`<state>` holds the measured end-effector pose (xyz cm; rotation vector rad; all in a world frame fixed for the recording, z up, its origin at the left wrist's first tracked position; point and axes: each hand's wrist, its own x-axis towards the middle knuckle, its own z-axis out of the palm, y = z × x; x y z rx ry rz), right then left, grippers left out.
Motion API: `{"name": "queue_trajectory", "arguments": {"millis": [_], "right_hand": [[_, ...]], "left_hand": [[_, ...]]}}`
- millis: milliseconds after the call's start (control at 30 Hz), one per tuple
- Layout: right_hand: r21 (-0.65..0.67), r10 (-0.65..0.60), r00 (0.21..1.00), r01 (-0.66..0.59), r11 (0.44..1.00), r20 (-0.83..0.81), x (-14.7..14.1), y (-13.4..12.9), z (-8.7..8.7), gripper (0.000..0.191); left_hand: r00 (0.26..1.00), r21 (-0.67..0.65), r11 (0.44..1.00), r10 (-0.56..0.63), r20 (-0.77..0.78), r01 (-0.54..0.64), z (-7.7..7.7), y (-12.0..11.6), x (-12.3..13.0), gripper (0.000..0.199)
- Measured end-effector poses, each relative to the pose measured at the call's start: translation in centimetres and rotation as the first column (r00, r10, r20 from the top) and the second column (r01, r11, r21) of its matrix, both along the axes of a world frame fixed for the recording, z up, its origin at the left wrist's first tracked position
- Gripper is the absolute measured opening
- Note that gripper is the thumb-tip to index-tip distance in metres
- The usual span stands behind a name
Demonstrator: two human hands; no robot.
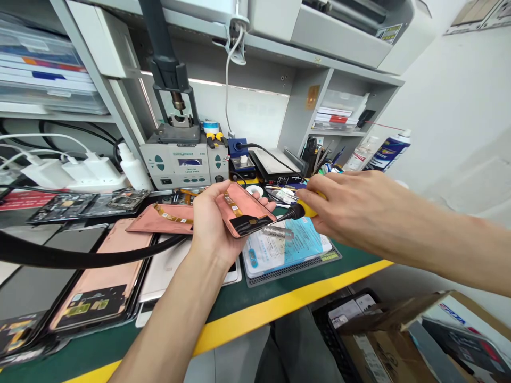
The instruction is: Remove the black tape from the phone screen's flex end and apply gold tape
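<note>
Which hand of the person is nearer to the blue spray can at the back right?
Right. The right hand, gripping the yellow-handled tool, is in front of the blue spray can; the left hand, holding the pink panel, is farther to the left.

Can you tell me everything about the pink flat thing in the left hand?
The pink panel is thin, with rounded corners and a matt-looking face; its material is unclear. A gold-brown ribbon strip with small white labels lies on it, and a glossy black section covers its near end. The left hand holds it tilted above the bench. The yellow-handled tool points at its right corner; whether they touch is unclear.
</note>
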<state>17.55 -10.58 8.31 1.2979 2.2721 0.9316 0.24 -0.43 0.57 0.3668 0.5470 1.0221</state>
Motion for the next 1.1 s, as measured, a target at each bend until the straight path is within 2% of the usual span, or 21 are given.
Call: {"name": "queue_trajectory", "arguments": {"millis": [367,867,1100], "right_hand": [[0.044,-0.001,1.0,0.0,0.999,0.02,-0.55,-0.11,0.0,0.004],[0.089,0.024,0.999,-0.026,0.996,0.022,-0.5,-0.17,-0.09,0.012],[0.103,0.035,0.999,-0.036,0.994,0.012,-0.52,-0.17,-0.18,0.008]], "left_hand": [[1.0,0.007,1.0,0.0,-0.001,0.0,0.01,-0.05,-0.04,0.014],[1.0,0.005,1.0,-0.009,-0.01,0.009,0.18,-0.1,-0.05,0.014],[0.999,0.035,0.999,-0.024,-0.026,0.025,0.18,-0.12,-0.12,0.018]]}}
